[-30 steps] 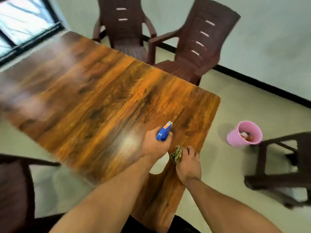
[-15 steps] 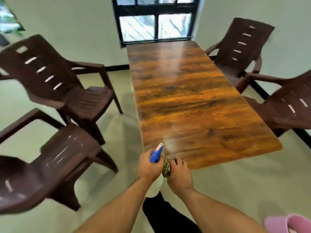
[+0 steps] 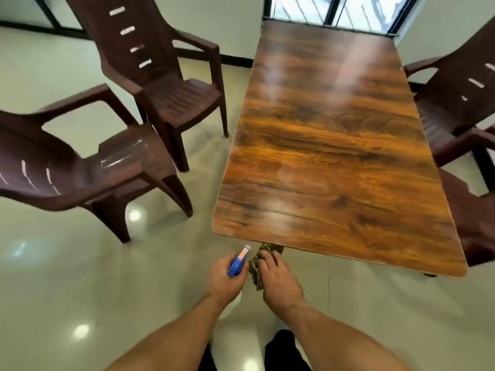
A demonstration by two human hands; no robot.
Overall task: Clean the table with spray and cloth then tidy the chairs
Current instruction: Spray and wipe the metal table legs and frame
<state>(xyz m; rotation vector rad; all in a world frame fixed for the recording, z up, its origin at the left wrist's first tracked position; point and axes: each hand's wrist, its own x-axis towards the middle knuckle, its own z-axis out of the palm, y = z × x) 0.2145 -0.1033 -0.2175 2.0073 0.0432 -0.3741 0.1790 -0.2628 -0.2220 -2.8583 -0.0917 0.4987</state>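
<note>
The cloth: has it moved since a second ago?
Yes. The cloth in the right hand has come back off the table, now just past its near edge.

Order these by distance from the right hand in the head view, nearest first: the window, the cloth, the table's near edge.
1. cloth: held in the right hand, below the table's near edge.
2. table's near edge: just ahead of the hand.
3. window: at the table's far end, top of the view.

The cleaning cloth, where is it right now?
In the head view, the cloth is bunched in the right hand, just off the table near edge, beside the left hand's spray bottle.
</note>
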